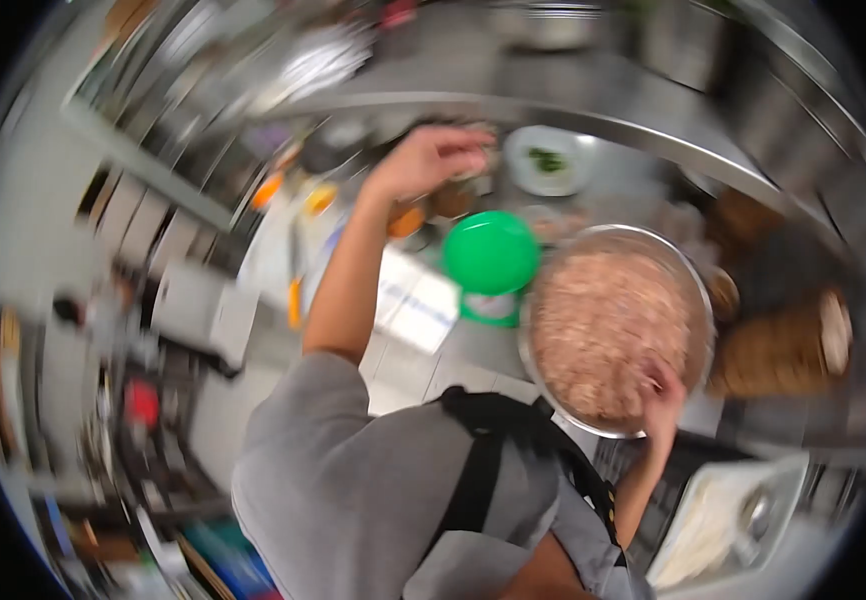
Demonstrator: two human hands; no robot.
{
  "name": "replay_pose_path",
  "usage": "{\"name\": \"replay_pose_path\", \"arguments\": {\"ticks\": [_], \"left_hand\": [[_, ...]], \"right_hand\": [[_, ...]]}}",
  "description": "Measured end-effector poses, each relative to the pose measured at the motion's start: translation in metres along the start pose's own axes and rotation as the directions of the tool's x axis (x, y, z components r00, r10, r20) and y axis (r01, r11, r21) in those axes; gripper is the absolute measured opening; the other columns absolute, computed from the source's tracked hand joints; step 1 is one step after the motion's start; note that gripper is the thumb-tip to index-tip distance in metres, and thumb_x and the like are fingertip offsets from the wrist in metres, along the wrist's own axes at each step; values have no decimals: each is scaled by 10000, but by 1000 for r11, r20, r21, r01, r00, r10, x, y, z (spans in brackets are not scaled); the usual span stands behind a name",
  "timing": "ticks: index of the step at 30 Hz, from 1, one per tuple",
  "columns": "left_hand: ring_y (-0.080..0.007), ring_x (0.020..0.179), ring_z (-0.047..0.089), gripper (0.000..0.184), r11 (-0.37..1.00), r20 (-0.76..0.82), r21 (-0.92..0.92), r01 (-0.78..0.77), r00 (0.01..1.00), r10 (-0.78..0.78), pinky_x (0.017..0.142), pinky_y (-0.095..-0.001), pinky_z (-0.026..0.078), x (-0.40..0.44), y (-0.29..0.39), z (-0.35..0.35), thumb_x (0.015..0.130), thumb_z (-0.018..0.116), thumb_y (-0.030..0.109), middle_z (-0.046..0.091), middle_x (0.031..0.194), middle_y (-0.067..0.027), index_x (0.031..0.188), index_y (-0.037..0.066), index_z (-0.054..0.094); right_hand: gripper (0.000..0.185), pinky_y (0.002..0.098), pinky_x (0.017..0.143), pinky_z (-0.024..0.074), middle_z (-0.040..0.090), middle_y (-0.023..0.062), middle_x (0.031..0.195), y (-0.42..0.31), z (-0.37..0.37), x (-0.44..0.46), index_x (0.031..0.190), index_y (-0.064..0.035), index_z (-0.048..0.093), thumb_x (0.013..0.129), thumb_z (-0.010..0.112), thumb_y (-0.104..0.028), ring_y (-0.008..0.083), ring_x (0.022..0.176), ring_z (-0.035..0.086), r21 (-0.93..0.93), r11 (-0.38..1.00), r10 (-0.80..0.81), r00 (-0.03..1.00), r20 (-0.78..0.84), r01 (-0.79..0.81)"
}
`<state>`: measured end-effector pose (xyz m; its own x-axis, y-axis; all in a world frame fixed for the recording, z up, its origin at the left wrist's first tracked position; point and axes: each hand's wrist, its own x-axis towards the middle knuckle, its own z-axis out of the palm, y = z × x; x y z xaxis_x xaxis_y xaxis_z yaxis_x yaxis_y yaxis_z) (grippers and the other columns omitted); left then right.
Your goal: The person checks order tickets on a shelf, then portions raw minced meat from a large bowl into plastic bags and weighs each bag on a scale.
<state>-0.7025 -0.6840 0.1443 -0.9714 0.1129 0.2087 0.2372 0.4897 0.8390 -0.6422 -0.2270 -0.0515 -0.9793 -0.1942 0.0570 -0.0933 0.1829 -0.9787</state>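
Note:
A large round metal bowl [705,300] holds pale pink ground meat [603,320]. My right hand [663,395] reaches over the bowl's near rim, with curled fingers at the meat. Blur hides whether those fingers grip anything. My left hand [431,160] is raised over the far side of the counter, above small jars and containers. Its fingers are drawn together, and anything between them is too blurred to make out. A tub with a bright green lid [491,252] stands left of the bowl. Beyond it lies a white plate [553,180] with chopped green herbs [547,160].
A white box [413,300] sits left of the green-lidded tub. An orange-handled knife [295,300] lies farther left. Stacked brown round steamers [778,345] stand right of the bowl. At lower right, a white tub [788,480] contains pale powder and a metal scoop. A person [103,325] is at far left.

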Motion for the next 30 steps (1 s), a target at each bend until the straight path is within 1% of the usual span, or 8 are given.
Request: {"name": "replay_pose_path", "arguments": {"ticks": [4,6,13,16,18,20,22,30], "left_hand": [[-111,693,624,289,795,-633,307,523,736,-240,581,-268,494,-150,-131,-135,788,635,83,661,803,-42,1076,68,638],[-183,608,635,213,563,-642,15,826,439,-628,558,-312,502,-196,-211,-144,744,643,97,660,738,-90,954,71,666],[-399,975,538,278,687,-466,577,442,869,-167,840,-440,461,-220,-390,-76,717,606,133,610,966,-237,974,28,622],[-391,943,542,257,590,-497,594,548,826,-267,837,-437,450,-211,-354,-60,736,536,69,604,980,-236,969,9,624],[-377,943,535,201,401,-647,705,585,762,27,825,-420,446,-214,-265,-16,738,588,75,583,1005,-225,927,14,620],[-363,944,531,188,891,-354,362,274,925,-140,803,-409,441,-228,-267,50,713,655,79,564,1004,-193,883,17,602],[-345,931,533,208,928,-148,277,250,965,-216,776,-407,442,-227,-231,94,681,705,78,559,965,-174,843,17,589],[-247,632,572,44,977,-239,114,180,960,-148,598,-335,467,-217,-281,118,732,613,-13,574,694,-121,766,14,618]], "right_hand": [[362,224,704,461,627,40,931,-20,23,17,1157,-22,595,797,641,-18,97,797,573,-65,995,75,997,-28,-76],[353,227,708,462,625,45,927,-32,40,20,1156,-16,593,805,631,-22,97,795,572,-105,993,53,998,-25,-55],[378,246,720,477,633,75,1011,-52,102,17,1165,-12,576,791,624,-27,126,830,598,-327,945,8,998,60,12],[376,236,692,477,632,68,993,-80,124,-13,1156,-45,592,783,628,-21,112,808,601,-471,877,93,995,-33,-98],[370,232,677,474,632,65,983,-78,123,-35,1154,-43,593,786,629,-27,107,793,597,-411,900,110,988,-110,-146],[357,224,657,467,631,57,960,-66,121,-52,1151,-35,594,796,631,-41,104,778,592,-282,941,138,974,-181,-186],[361,222,663,468,635,61,962,-73,131,-55,1155,-29,592,797,633,-40,107,782,593,-319,917,182,963,-198,-239],[377,242,682,479,639,72,964,-72,127,-56,1152,-18,588,780,636,2,115,779,591,-279,946,109,974,-196,-162]]}}
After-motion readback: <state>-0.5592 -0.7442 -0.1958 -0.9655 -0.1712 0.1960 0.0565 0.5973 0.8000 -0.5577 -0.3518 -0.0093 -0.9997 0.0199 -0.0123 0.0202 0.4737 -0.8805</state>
